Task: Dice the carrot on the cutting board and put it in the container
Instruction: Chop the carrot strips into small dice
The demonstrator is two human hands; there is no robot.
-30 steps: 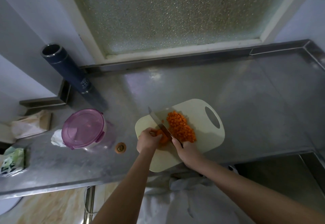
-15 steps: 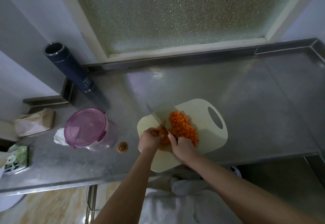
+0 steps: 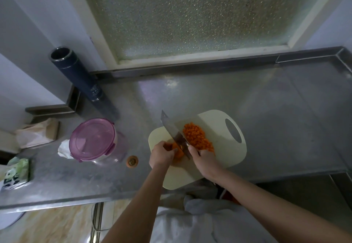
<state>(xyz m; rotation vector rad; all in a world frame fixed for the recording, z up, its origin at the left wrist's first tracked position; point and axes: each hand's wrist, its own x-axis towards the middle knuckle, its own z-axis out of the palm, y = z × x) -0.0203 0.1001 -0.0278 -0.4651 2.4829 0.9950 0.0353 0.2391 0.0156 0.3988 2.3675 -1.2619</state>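
Mid-dicing. Left hand [image 3: 162,154] curled over the last undiced carrot chunk [image 3: 176,150] on the near-left part of the cutting board [image 3: 219,126], pinning it down. Right hand [image 3: 202,157] wrapped round the handle of the knife [image 3: 172,130], with the blade raised, slanting to the far left and just right of the chunk. Diced carrot [image 3: 197,137] heaped mid-board, right of the blade. Container [image 3: 95,139] well to the left on the desk [image 3: 266,118], pink lid on and apparently clipped, though hard to confirm from this angle.

To do the step well:
- Tuck the left fingertips back behind the knuckles.
- Bring the blade straight down close beside the knuckles.
- Take thin, even cuts that match the cubes in the heap.
- Feed the chunk toward the blade little by little rather than chasing it with the edge.
- Mind the board, lying close to the desk's near edge, and press lightly to stop it sliding.
- Unclip the lid before scooping anything across.
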